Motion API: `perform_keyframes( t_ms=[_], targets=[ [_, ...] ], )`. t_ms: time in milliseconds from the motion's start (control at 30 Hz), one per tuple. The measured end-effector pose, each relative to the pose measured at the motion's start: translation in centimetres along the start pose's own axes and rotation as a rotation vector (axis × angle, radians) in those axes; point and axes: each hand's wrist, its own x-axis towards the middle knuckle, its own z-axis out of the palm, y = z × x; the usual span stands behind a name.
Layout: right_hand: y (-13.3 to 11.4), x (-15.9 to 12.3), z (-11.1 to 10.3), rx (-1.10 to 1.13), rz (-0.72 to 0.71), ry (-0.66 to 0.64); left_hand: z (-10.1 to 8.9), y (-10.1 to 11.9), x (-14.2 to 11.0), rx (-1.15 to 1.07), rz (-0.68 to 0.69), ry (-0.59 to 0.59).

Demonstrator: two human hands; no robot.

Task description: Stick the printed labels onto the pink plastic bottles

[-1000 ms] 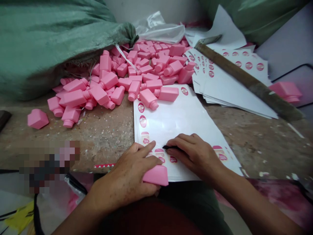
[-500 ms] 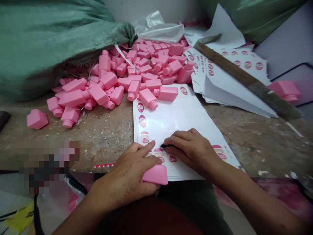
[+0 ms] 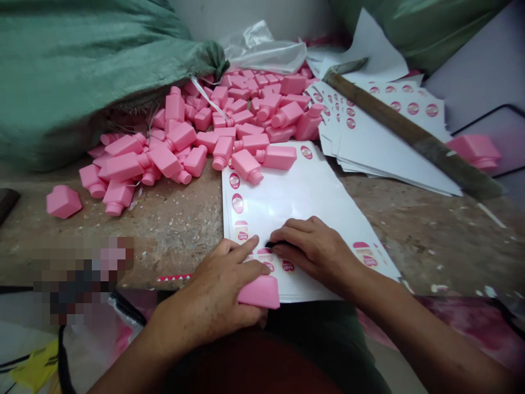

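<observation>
My left hand (image 3: pixel 223 287) is closed round a pink plastic bottle (image 3: pixel 260 291) at the table's front edge, its index finger stretched over a white sticker sheet (image 3: pixel 299 202). Between the fingertips of my right hand (image 3: pixel 311 243) is a slim black tool (image 3: pixel 274 244); its kind I cannot make out. The tool's tip is at the top edge of a pink-and-white label (image 3: pixel 266 260) on the sheet, close to my left fingers. Another label (image 3: pixel 288 265) lies just right of it. Oval stickers (image 3: pixel 238 203) run up the sheet's left side.
A heap of pink bottles (image 3: pixel 246 115) spreads behind the sheet, a few resting on its far end. More sticker sheets (image 3: pixel 381 148) lie at the right under a wooden-handled tool (image 3: pixel 410 131). A green sack (image 3: pixel 82 82) stands at the back left; one bottle (image 3: pixel 64 202) lies apart.
The black tool and my right hand have shifted very slightly left along the label's top edge. My left hand keeps its hold on the bottle. The whole view has drifted a little.
</observation>
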Motion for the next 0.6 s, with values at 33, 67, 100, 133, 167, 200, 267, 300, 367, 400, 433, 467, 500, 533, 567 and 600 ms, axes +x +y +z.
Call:
perform_keyframes(
  t_ms=[33,67,100,133,167,200,267,300,367,400,433,467,500,533,567,600],
  targets=[
    [-0.1,0.0,-0.1,0.041,0.016,-0.024,0.0,0.0,0.0,0.001,-0.004,0.000],
    [-0.2,0.0,-0.2,0.094,0.033,-0.050,0.0,0.1,0.0,-0.001,-0.011,-0.003],
    [-0.3,-0.1,-0.3,0.156,0.058,-0.074,0.0,0.1,0.0,-0.004,-0.018,-0.007],
    [-0.4,-0.2,-0.5,0.212,0.093,-0.079,0.0,0.1,0.0,-0.007,-0.023,-0.007],
    [-0.6,-0.4,-0.6,0.252,0.139,-0.061,0.1,0.1,0.0,-0.009,-0.024,-0.006],
    [-0.8,-0.7,-0.7,0.267,0.191,-0.025,0.1,0.1,-0.1,-0.009,-0.021,-0.002],
    [-1.1,-1.5,-0.8,0.230,0.271,0.042,0.2,-0.1,-0.2,-0.012,-0.004,0.007],
    [-1.3,-1.9,-0.7,0.185,0.283,0.050,0.2,-0.2,-0.3,-0.016,0.005,0.010],
    [-1.8,-2.5,-0.6,0.076,0.252,0.004,0.3,-0.4,-0.4,-0.030,0.014,0.008],
    [-2.0,-2.7,-0.5,0.025,0.226,-0.031,0.3,-0.5,-0.4,-0.034,0.018,0.008],
    [-2.2,-2.8,-0.4,-0.016,0.204,-0.063,0.2,-0.5,-0.4,-0.036,0.022,0.010],
    [-2.4,-2.8,-0.4,-0.043,0.195,-0.094,0.2,-0.5,-0.4,-0.035,0.023,0.016],
    [-2.6,-2.8,-0.4,-0.055,0.196,-0.123,0.2,-0.4,-0.3,-0.033,0.023,0.020],
    [-2.7,-2.7,-0.4,-0.053,0.204,-0.147,0.1,-0.4,-0.3,-0.033,0.020,0.020],
    [-2.7,-2.6,-0.5,-0.037,0.214,-0.167,0.1,-0.3,-0.2,-0.033,0.015,0.018],
    [-2.7,-2.6,-0.6,-0.007,0.224,-0.178,0.1,-0.3,-0.2,-0.034,0.011,0.014]
  ],
)
